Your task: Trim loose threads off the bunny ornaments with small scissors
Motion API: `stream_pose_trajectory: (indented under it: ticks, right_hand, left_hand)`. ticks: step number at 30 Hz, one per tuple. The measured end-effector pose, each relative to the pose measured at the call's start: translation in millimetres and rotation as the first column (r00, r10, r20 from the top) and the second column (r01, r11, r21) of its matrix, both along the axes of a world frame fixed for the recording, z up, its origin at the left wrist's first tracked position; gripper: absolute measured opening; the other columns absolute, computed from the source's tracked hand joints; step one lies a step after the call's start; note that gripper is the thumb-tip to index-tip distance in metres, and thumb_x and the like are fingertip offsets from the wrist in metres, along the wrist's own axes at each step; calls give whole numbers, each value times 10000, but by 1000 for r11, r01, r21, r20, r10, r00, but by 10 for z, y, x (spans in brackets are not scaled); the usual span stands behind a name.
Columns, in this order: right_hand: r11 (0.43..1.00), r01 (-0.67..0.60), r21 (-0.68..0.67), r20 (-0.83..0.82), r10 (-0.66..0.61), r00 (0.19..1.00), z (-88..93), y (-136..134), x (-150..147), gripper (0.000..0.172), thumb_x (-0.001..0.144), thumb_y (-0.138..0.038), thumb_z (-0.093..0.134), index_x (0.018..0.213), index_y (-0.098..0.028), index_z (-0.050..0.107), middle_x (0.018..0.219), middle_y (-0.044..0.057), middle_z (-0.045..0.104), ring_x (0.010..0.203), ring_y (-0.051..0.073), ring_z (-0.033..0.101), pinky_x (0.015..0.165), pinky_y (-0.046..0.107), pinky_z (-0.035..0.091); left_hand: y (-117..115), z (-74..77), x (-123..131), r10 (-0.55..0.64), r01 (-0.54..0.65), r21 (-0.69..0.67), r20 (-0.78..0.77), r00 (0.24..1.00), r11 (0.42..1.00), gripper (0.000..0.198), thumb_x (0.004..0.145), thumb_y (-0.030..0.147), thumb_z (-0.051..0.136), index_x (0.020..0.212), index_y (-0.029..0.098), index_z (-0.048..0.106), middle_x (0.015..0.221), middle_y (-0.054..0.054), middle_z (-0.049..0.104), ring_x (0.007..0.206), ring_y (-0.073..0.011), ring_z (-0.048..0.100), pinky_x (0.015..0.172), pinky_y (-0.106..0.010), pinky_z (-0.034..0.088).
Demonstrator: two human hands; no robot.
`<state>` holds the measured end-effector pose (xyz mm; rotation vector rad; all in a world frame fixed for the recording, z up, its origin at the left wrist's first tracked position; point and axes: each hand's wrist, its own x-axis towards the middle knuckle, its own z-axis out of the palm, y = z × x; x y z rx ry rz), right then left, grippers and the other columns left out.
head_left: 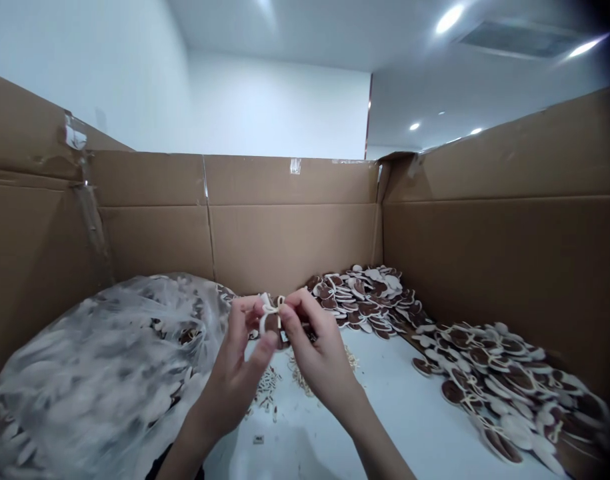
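Note:
A small brown and white piece (271, 324) with a cream bow of cord (273, 307) is held up between my hands, above the white table (295, 447). My left hand (239, 367) grips its left side between thumb and fingers. At the bow, the thumb and index finger of my right hand (317, 350) pinch the cord on the right. Small cream bits of cord (267, 390) lie on the table below, partly hidden by my hands.
A clear plastic bag (105, 373) of similar pieces fills the left. Piles of brown and white pieces lie at the back (365, 300) and right (509, 387). Tall cardboard walls (295, 233) surround the table. A small label (258, 440) lies near the front.

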<state>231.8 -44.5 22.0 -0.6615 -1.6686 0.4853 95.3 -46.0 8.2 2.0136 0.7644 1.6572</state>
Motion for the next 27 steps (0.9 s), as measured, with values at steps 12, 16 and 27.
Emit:
stream_pose_trajectory:
  ticks: [12, 16, 27]
  right_hand:
    - [975, -142, -172, -164, 114, 980, -13, 64, -34, 436, 709, -420, 747, 732, -244, 348, 638, -72, 367, 569, 123, 318, 515, 256, 273]
    - [953, -273, -131, -288, 227, 930, 8, 80, -69, 501, 732, -515, 701, 701, -248, 279, 620, -74, 298, 542, 120, 264, 483, 250, 256]
    - [993, -107, -51, -185, 96, 978, -49, 217, 3, 376, 916, -518, 522, 739, -230, 358, 645, -61, 341, 569, 113, 310, 519, 246, 267]
  left_hand:
    - [13, 22, -51, 169, -118, 284, -162, 972, 952, 154, 977, 245, 462, 1099, 286, 548, 1017, -26, 608, 935, -184, 595, 795, -270, 485]
    - [14, -61, 83, 63, -59, 228, -7, 998, 972, 142, 988, 262, 462, 1066, 273, 580, 1023, -37, 627, 984, -192, 609, 850, -293, 517]
    - [73, -242, 201, -24, -13, 235, 152, 988, 972, 139, 980, 136, 434, 1028, 251, 496, 1099, -26, 543, 1076, -152, 575, 917, -267, 478]
